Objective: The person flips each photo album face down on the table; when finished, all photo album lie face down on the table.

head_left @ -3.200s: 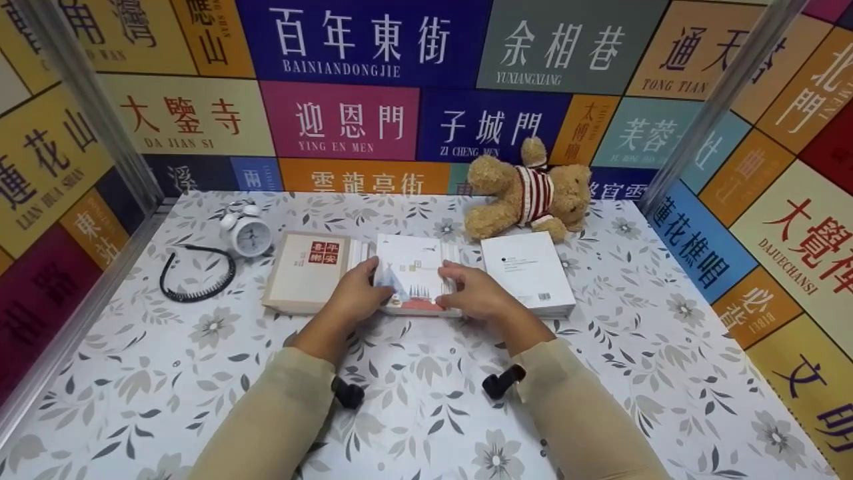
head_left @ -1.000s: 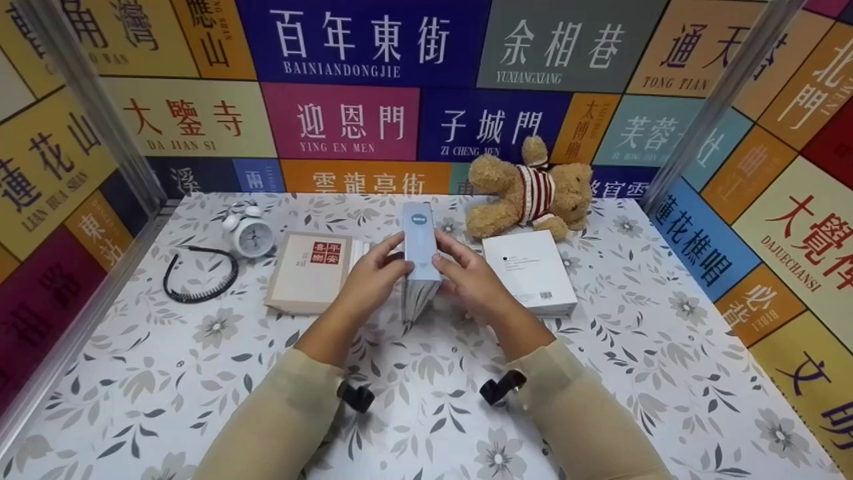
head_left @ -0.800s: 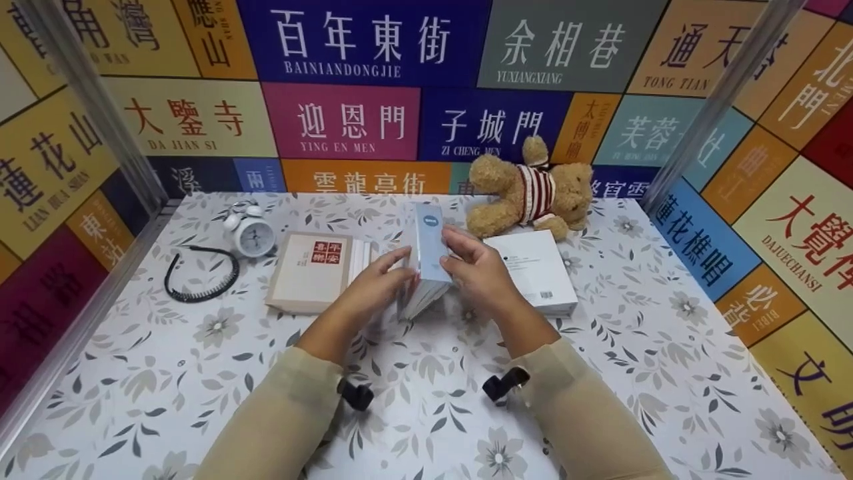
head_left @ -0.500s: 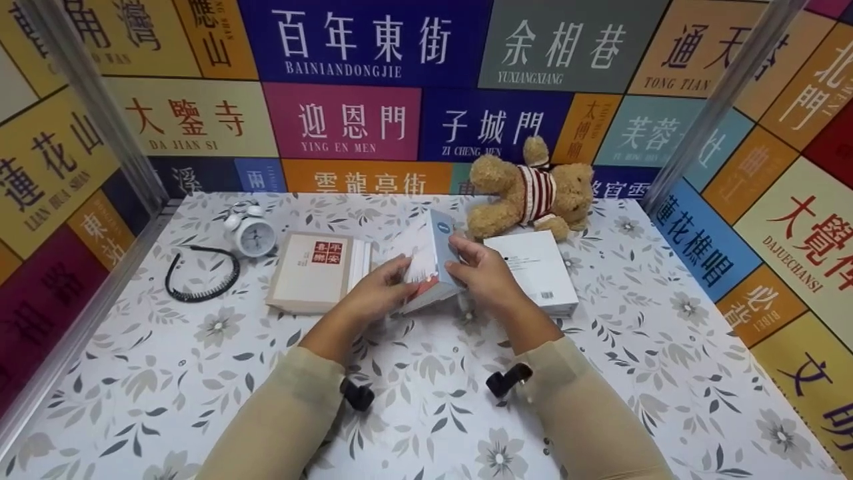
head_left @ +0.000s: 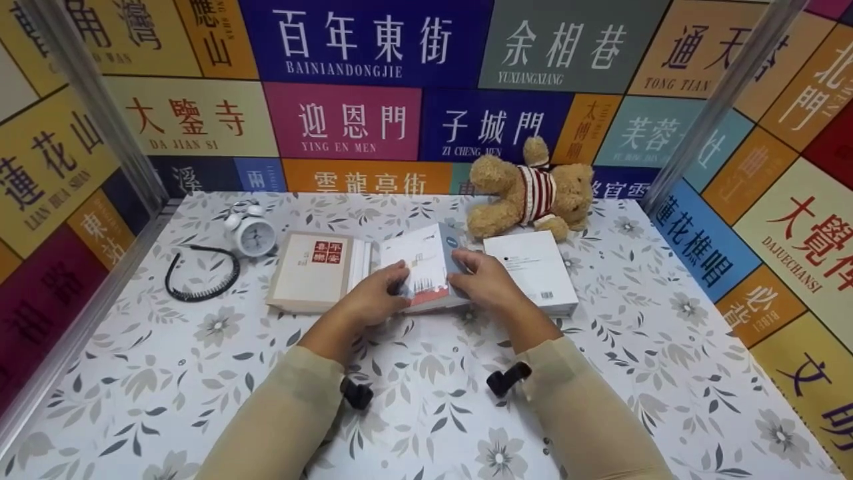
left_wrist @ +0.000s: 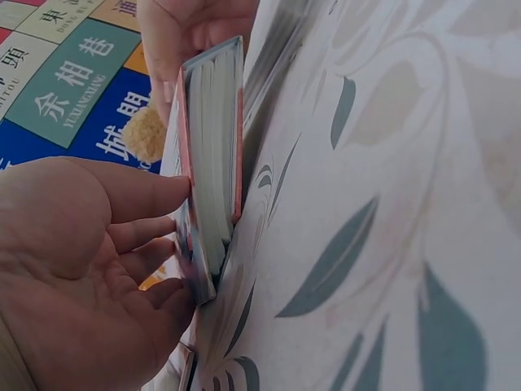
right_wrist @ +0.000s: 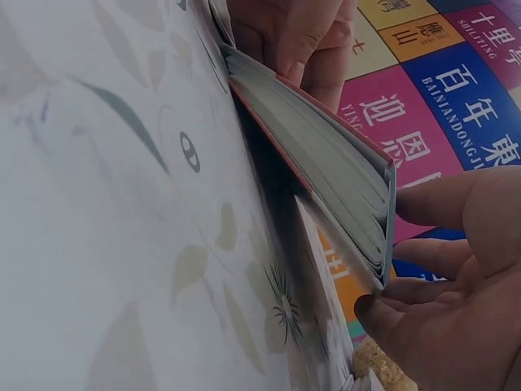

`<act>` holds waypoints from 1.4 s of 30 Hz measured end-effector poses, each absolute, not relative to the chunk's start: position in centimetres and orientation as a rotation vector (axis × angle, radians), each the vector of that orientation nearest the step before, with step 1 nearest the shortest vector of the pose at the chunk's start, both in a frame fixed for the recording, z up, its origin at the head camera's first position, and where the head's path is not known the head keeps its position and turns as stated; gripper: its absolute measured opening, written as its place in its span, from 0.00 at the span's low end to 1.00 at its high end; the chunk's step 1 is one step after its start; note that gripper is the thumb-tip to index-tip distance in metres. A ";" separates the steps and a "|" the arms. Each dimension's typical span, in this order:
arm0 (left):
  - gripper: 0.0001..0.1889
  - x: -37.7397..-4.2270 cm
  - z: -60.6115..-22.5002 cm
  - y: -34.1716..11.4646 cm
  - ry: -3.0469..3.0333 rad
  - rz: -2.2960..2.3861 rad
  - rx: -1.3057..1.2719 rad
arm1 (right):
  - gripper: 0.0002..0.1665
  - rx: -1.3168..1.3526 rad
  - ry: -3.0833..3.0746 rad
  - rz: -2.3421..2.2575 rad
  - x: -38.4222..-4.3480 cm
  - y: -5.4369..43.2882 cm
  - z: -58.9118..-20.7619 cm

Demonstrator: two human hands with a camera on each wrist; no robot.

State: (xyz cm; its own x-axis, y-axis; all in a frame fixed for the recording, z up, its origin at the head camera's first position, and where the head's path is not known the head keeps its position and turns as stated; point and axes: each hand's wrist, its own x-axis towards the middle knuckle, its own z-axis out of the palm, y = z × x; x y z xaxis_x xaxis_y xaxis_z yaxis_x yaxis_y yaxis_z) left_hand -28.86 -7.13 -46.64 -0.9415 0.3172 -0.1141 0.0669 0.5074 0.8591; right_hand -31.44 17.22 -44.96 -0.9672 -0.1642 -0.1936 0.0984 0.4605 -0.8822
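I have the small illustrated book tilted between both hands, its left edge down on the floral surface and its spine side raised, between the beige book and the white book. My left hand has its fingers fairly straight against the cover; my right hand props the raised spine edge with curled fingers. The risk I see is the book dropping flat too fast if my right fingers slip off, pinching the left fingers beneath or knocking against the beige book. The teddy bear lies well behind.
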 end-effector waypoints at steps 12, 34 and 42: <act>0.34 -28.9 -46.6 -7.1 2.589 1.198 0.387 | 0.38 0.007 2.432 -1.395 -31.6 17.2 -45.4; 0.34 -29.3 -44.6 -10.2 2.565 1.523 0.194 | 0.32 -0.132 2.543 -1.536 -31.4 15.8 -44.5; 0.32 -29.6 -44.1 -12.8 2.511 1.791 0.164 | 0.29 -0.216 2.439 -1.727 -31.4 11.3 -44.8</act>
State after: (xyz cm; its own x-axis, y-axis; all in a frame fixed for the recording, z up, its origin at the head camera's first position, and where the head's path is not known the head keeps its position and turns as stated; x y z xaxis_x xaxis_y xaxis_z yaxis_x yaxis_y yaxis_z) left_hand -29.60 -12.82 -44.13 -0.9929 0.1174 0.0182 0.0554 0.3225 0.9449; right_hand -31.42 11.26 -44.76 -0.9792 -0.2000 -0.0347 -0.0337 0.3287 -0.9438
